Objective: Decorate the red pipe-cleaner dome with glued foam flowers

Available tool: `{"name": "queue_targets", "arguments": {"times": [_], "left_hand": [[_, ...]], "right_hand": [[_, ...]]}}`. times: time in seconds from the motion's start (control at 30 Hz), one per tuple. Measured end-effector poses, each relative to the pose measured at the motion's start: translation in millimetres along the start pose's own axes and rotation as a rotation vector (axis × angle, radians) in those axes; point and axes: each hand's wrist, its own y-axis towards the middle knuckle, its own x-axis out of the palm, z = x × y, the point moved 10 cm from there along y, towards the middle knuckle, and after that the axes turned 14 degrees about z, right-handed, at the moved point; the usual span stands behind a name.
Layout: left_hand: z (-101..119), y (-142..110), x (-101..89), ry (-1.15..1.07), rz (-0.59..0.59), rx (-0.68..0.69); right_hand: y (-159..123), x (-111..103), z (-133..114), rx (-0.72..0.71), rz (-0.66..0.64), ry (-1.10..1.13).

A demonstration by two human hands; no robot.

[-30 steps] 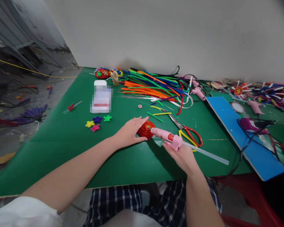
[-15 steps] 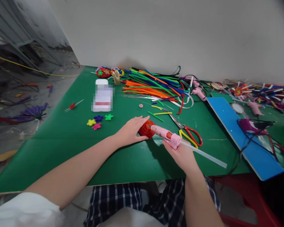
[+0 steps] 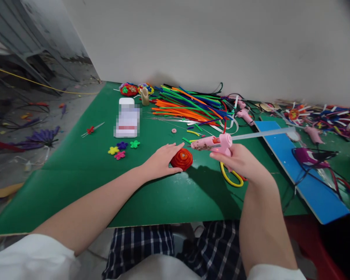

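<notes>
My left hand (image 3: 162, 162) lies against the left side of a round red-orange coil (image 3: 183, 159), thumb and fingers closed around its edge. A small pale dab shows at the coil's middle. My right hand (image 3: 242, 161) is wrapped round the handle of a pink glue gun (image 3: 211, 143), held up to the right of the coil. Its nozzle points left, apart from the coil, and a long clear glue stick (image 3: 262, 133) sticks out of its back. Below the right hand, the yellow handle of a pair of scissors (image 3: 231, 179) shows; the rest is mostly hidden.
Small felt-like flowers (image 3: 121, 145) and a blurred-out phone (image 3: 127, 120) lie to the left. Coloured pipe cleaners (image 3: 189, 104) are heaped at the back, near a beige holder (image 3: 144, 96). A blue board (image 3: 297, 171) with a purple tool (image 3: 310, 156) and cables lies at right.
My right hand has lifted the glue gun off the coil's middle and tilted it, so its glue stick now points right rather than down. The left hand stays on the coil.
</notes>
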Motion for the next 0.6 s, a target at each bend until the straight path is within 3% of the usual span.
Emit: {"name": "queue_targets", "arguments": {"times": [0.17,0.4,0.6], "left_hand": [[1,0,-0.1,-0.021,-0.007,0.008],[3,2,-2.1,-0.026,0.007,0.016],[4,2,-1.7,-0.028,0.007,0.022]], "right_hand": [[6,10,4,0.036,-0.103,0.043],[7,23,17,0.082,-0.119,0.029],[8,21,17,0.076,-0.103,0.021]]}}
